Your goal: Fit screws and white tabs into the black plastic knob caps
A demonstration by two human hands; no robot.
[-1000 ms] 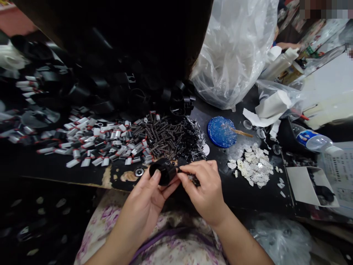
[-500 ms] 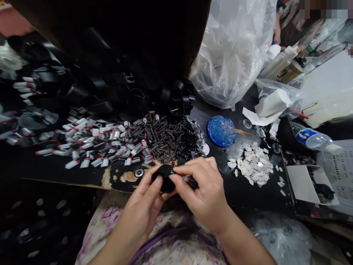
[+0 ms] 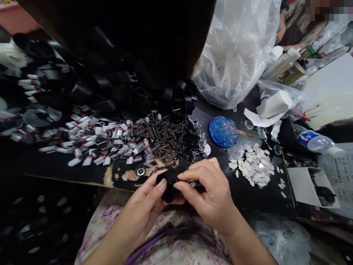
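Note:
My left hand (image 3: 150,204) grips a small black plastic cylinder part (image 3: 167,184) at the near edge of the black worktable (image 3: 242,195). My right hand (image 3: 211,195) is closed on the same part from the right, thumb and forefinger pinching at its rim; whether they hold a small piece there I cannot tell. Behind the hands lie a heap of dark coil springs (image 3: 162,134), a heap of small black bits (image 3: 194,140) and a spread of white-and-red clips (image 3: 96,141).
A blue round lid with a stick (image 3: 223,131) and a pile of small whitish discs (image 3: 255,165) lie to the right. A clear plastic bag (image 3: 237,51), bottles (image 3: 317,141), papers and an open small box (image 3: 309,187) crowd the right side. Black housings (image 3: 110,88) are stacked behind.
Both hands have drawn slightly nearer and lower with the black part. The part has turned so its open end no longer faces the camera, and the right fingers have closed over it.

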